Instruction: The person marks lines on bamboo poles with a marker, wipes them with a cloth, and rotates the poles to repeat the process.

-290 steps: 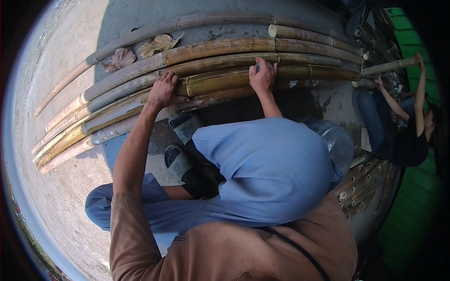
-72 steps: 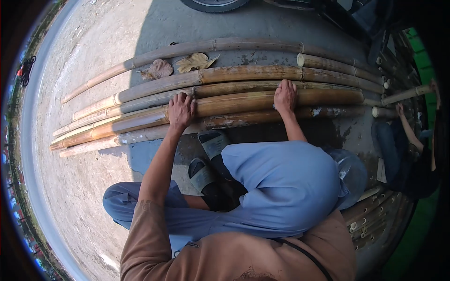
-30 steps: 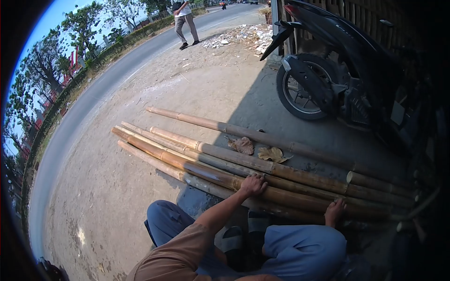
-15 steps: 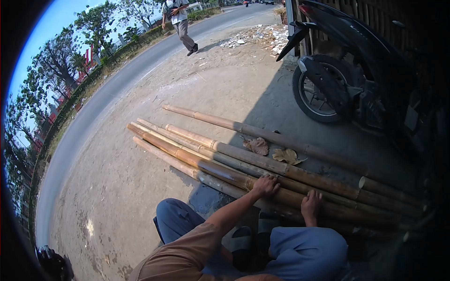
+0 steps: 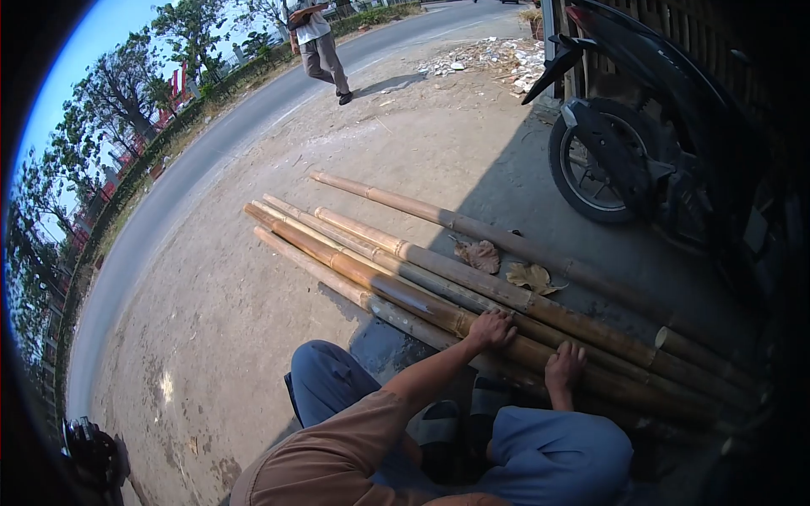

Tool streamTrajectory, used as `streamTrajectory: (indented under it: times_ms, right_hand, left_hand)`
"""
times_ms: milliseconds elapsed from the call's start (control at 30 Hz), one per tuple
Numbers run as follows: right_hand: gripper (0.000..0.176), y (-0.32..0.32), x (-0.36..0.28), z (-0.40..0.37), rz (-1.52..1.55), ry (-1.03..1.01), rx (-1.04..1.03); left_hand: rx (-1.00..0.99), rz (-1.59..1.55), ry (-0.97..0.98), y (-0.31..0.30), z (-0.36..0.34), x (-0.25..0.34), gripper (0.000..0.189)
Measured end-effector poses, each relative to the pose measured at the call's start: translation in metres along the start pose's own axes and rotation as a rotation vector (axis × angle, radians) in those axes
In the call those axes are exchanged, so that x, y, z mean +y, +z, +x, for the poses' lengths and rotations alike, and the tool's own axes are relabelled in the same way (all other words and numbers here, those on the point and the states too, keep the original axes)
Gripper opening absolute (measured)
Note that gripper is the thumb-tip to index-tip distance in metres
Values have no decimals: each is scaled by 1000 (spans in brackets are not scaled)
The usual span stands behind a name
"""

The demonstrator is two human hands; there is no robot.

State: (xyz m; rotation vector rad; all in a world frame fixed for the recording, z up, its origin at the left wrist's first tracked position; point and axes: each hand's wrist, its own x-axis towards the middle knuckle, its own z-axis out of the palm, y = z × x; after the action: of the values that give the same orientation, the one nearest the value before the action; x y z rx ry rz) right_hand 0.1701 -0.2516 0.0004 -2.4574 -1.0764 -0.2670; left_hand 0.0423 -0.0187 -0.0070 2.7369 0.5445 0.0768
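Note:
Several long bamboo poles lie side by side on the ground in front of my knees. My left hand (image 5: 493, 329) is on top of a thick, glossy brown bamboo pole (image 5: 380, 278), its fingers curled over the far side. Closer to the pole's right-hand part, my right hand (image 5: 565, 368) also has its fingers bent over it. A paler bamboo pole (image 5: 337, 282) lies along the near side. Beyond my hands is another bamboo pole (image 5: 489, 281), and a separate one (image 5: 506, 242) lies farthest away. The poles' right ends fade into dark shade.
Dry leaves (image 5: 530, 277) lie between the far poles. A parked black motorbike (image 5: 624, 160) stands at the right beside a slatted fence. A person (image 5: 321, 55) is on foot near the road (image 5: 181, 181). White rubble (image 5: 489, 63) is scattered at the back.
The view has shifted slightly, so the poles and motorbike appear farther right. The person by the road has taken a step. Both my hands keep about the same place on the pole.

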Motion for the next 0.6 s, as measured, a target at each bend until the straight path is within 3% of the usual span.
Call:
streamTrajectory:
  times_ms: [67, 167, 267, 300, 400, 500, 533, 600]
  right_hand:
    - [18, 2, -36, 2, 49, -121, -47]
    - [15, 2, -12, 1, 112, -62, 41]
    - [12, -11, 73, -10, 15, 95, 221]
    - [12, -22, 104, -16, -48, 174, 236]
    - [14, -49, 180, -29, -197, 239, 379]
    - [15, -43, 168, -27, -278, 238, 312]
    - [14, -37, 149, -22, -220, 296, 246]
    - [15, -27, 95, -13, -83, 218, 185]
  left_hand:
    - [-8, -10, -16, 2, 1, -1, 48]
    - [31, -30, 22, -5, -7, 0, 44]
    - [122, 35, 113, -14, -16, 3, 40]
    - [265, 15, 160, -5, -19, 1, 36]
    - [231, 0, 153, -1, -31, 7, 38]
    - [247, 50, 185, -3, -40, 15, 48]
    - [273, 76, 195, -5, -41, 16, 49]
    - [228, 68, 189, -3, -31, 14, 52]
